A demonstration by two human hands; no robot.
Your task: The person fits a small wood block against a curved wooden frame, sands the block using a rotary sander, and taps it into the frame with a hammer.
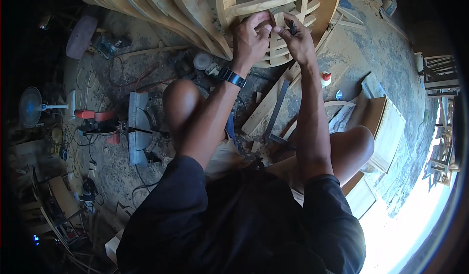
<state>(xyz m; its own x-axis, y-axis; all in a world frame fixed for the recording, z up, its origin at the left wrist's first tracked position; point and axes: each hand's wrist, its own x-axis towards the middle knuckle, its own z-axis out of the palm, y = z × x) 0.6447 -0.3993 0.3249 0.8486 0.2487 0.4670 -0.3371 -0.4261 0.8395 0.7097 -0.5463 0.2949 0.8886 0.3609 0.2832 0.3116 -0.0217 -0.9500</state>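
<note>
My left hand (251, 40), with a dark watch on its wrist, is closed at the fingertips on a small wooden piece (279, 18). From the other side my right hand (299, 42) pinches the same piece, thumb close to the left thumb. A black pen-like object (292, 27) sticks out between the right hand's fingers. Both hands are up against a wooden frame (266, 4) of crossing slats and curved ribs. How the small piece meets the slats is hidden by the fingers.
A mitre saw (139, 127) with red parts stands on the dusty floor at left. A metal square (278, 110) lies by a wooden board (259, 115) in front of me. A glue bottle (326, 79) stands right of my forearm. A fan (31, 107) is far left.
</note>
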